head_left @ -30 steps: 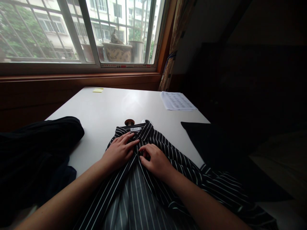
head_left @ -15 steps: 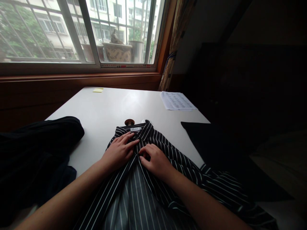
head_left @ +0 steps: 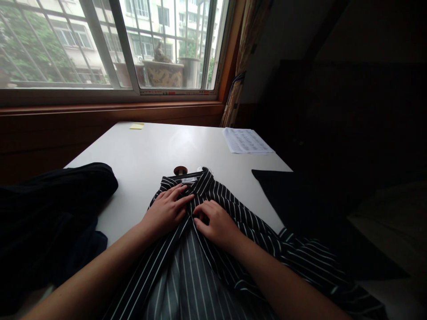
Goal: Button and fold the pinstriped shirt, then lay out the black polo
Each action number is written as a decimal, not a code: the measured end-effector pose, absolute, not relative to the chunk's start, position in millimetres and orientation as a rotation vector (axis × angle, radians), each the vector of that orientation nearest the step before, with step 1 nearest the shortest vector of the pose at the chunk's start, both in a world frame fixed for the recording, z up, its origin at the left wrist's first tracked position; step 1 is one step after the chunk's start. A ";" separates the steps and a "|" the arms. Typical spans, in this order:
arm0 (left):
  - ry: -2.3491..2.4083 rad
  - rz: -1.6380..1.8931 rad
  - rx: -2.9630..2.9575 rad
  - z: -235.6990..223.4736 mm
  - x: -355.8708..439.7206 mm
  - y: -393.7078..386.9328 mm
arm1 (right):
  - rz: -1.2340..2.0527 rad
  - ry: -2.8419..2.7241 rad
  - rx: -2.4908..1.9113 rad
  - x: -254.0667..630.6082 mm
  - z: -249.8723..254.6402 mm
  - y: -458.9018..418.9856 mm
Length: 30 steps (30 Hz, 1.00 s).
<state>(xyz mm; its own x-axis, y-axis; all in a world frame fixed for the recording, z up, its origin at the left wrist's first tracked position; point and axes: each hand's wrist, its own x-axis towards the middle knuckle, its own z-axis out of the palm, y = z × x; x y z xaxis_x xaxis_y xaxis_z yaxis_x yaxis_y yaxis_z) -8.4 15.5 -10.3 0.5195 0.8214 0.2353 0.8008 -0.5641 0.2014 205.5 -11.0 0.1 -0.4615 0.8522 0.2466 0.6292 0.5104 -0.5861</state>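
Note:
A black shirt with white stripes (head_left: 196, 275) lies front side up on the white table, its collar pointing away from me and a pale label inside the neck. Below the collar its front edges meet; lower down they part and show the greyer inside. My left hand (head_left: 168, 206) rests flat on the left side of the collar, fingers stretched out and slightly apart. Close beside it, my right hand (head_left: 215, 222) has curled fingers closed on the front edge of the shirt. Whatever lies under its fingertips is hidden.
Dark folded clothing (head_left: 60, 195) lies on the left of the white table (head_left: 160, 142). On the right is a dark flat cloth (head_left: 300, 209). Printed papers (head_left: 247, 141) and a yellow sticky note (head_left: 136, 126) lie toward the back. A round brown object (head_left: 180, 170) stands beyond the collar.

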 end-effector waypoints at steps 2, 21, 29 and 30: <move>1.430 0.478 2.681 -10.3 -8.5 15.6 | 0.573 -2.240 -1.209 205.4 0.6 -10.9; 1.095 0.893 2.461 -13.3 -31.4 36.4 | 0.574 -2.197 -1.181 209.1 -0.3 -1.1; 1.164 0.719 2.686 9.3 -43.3 38.4 | 0.463 -2.250 -1.154 204.4 -5.9 20.2; 1.149 0.665 2.731 11.9 -43.4 37.8 | 0.458 -2.257 -1.149 203.5 -6.3 24.2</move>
